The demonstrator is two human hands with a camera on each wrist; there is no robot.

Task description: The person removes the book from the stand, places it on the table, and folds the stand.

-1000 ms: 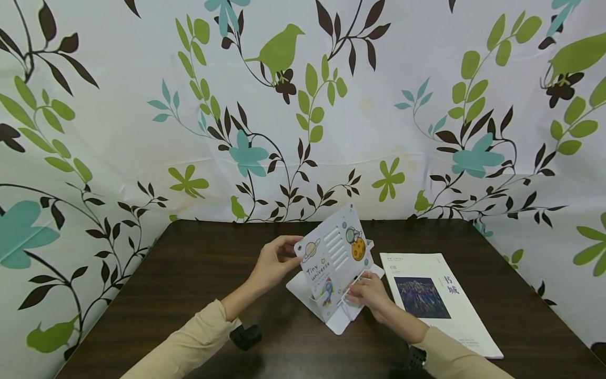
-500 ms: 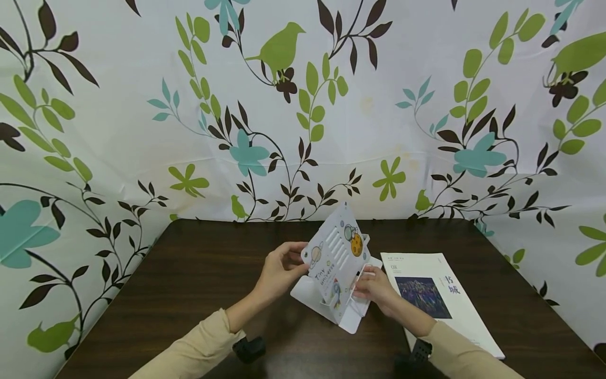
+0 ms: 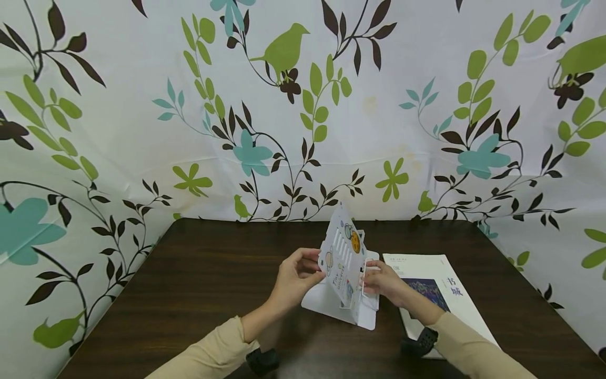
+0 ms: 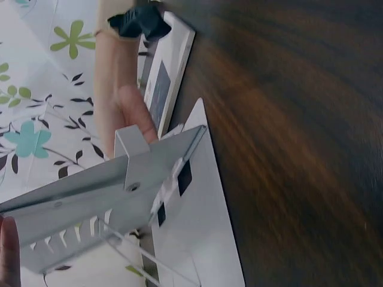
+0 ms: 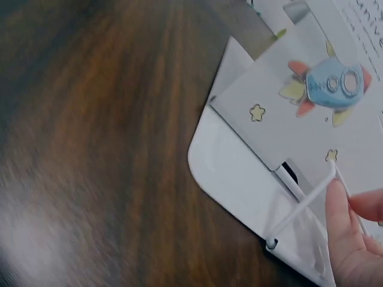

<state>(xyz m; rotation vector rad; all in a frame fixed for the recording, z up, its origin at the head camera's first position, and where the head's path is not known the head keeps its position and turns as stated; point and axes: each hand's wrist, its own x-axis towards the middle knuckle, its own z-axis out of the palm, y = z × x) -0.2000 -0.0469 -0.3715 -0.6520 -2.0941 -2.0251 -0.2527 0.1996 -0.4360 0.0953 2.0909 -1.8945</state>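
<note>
A white book stand (image 3: 338, 263) printed with planets and a rocket stands on the table, its panel tilted up from a flat base (image 4: 206, 233). My left hand (image 3: 297, 276) grips the panel's left edge between thumb and fingers. With thumb and finger, my right hand (image 3: 385, 284) pinches a white wire bracket (image 5: 305, 203) at the panel's lower front. From behind, the left wrist view shows a row of slots in the panel and a thin support wire (image 4: 149, 257) running from them to the base.
A white-covered book (image 3: 466, 305) with a dark picture lies to the right of the stand, partly under my right forearm. The dark wooden table (image 3: 218, 263) runs back to a wall cloth (image 3: 142, 105) patterned with leaves and birds.
The book stand has turned and slid a little right, so its printed face now points more to the right. Both hands have shifted right with it, keeping their holds.
</note>
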